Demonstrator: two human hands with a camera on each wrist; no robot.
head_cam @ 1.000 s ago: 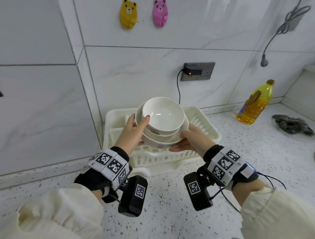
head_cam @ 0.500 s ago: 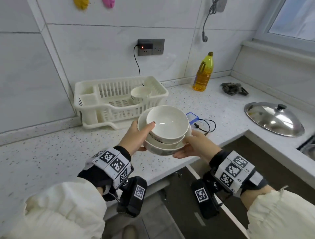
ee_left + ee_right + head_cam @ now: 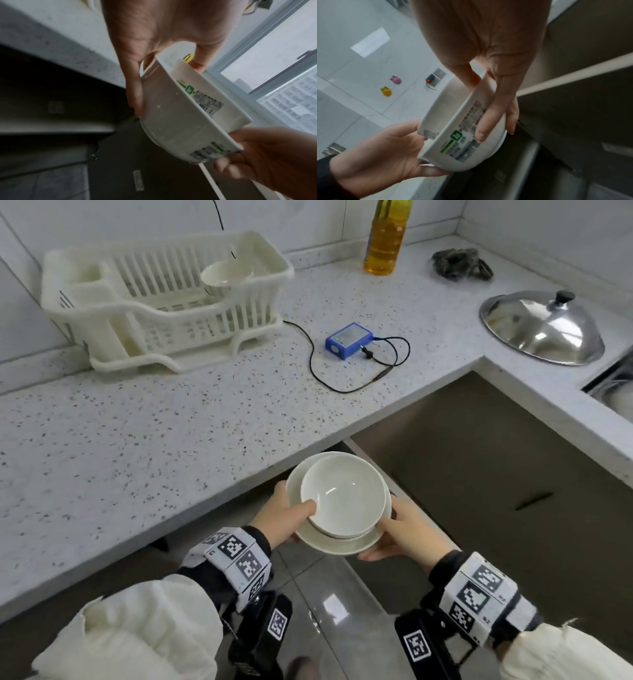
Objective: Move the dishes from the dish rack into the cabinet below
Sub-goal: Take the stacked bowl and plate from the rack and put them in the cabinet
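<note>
**Stacked bowls held below the counter edge, ahead of the cabinet**

The speckled countertop point(image 3: 144, 446) filled most of the head view; the white dish rack point(image 3: 164, 302) stood at its back left with one small bowl point(image 3: 224, 273) left in it. Below the counter edge, the open cabinet door point(image 3: 496, 491) showed as a brown panel. The stack of two white bowls point(image 3: 339, 505) was carried in front of that opening, just under the counter lip.

The left hand point(image 3: 286, 517) gripped the stack's near-left side, thumb hooked over the inner bowl's rim. The right hand point(image 3: 407, 534) cupped the outer bowl from below and the right, fingers curled under it.

Handling, as a judgement: glazed ware, stiff, smooth and breakable; the nested bowl could slide if tilted, so support under the base plus a thumb on the rim suits it.

The cabinet interior and its shelf were hidden. The wrist views were blurred; the label print point(image 3: 467, 129) was unreadable.
</note>
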